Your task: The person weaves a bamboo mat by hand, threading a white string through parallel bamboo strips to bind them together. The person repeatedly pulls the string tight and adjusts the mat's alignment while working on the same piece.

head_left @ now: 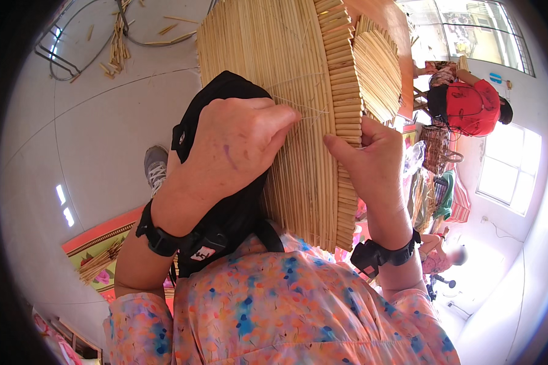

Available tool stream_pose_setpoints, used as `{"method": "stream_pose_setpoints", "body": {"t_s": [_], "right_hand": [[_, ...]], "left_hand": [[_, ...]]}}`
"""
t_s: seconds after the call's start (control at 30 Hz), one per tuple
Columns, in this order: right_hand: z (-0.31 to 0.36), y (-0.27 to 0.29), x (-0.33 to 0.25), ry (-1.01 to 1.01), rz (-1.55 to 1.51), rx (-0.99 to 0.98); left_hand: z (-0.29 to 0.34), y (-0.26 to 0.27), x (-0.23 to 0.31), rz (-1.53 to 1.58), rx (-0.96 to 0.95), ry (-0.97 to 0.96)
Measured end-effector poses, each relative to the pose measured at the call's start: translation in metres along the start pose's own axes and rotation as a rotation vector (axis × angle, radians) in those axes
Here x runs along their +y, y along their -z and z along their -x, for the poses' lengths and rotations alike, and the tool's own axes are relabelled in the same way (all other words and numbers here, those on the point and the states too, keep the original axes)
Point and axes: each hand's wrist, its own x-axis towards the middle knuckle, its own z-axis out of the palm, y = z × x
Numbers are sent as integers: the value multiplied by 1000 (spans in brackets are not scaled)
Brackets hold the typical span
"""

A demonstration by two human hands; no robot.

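Observation:
A stiff mat of pale straw stalks (301,188), laid side by side, slopes across my lap. Along its right side runs a thick edge of short stalk ends (346,91). My left hand (231,137) is closed in a pinch just above the mat's surface. Thin pale thread (313,112) stretches from its fingertips toward that edge; whether a needle is in the pinch I cannot see. My right hand (374,155) grips the edge, thumb on top and fingers hidden beneath. Under my left hand, a black bag or cloth (225,88) covers my thigh.
Another straw piece (377,73) rests on an orange-brown table (396,30) beyond the mat. Loose stalks (119,52) lie on the floor by a metal frame (55,58). A wicker basket (435,146) stands at right, near a co-worker in red (472,106).

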Motion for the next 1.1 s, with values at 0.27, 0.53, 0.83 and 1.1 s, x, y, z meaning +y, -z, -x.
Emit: {"method": "stream_pose_setpoints", "body": {"t_s": [0.27, 0.53, 0.83, 1.1], "right_hand": [[1, 0, -13, -39, 59, -9], [1, 0, -4, -3, 18, 4], [0, -7, -1, -7, -123, -17], [2, -9, 10, 65, -169, 13]], "left_hand": [[0, 1, -2, -5, -8, 7], [0, 1, -1, -13, -5, -3], [-11, 17, -5, -126, -59, -84], [-22, 23, 8, -167, -120, -108]]}}
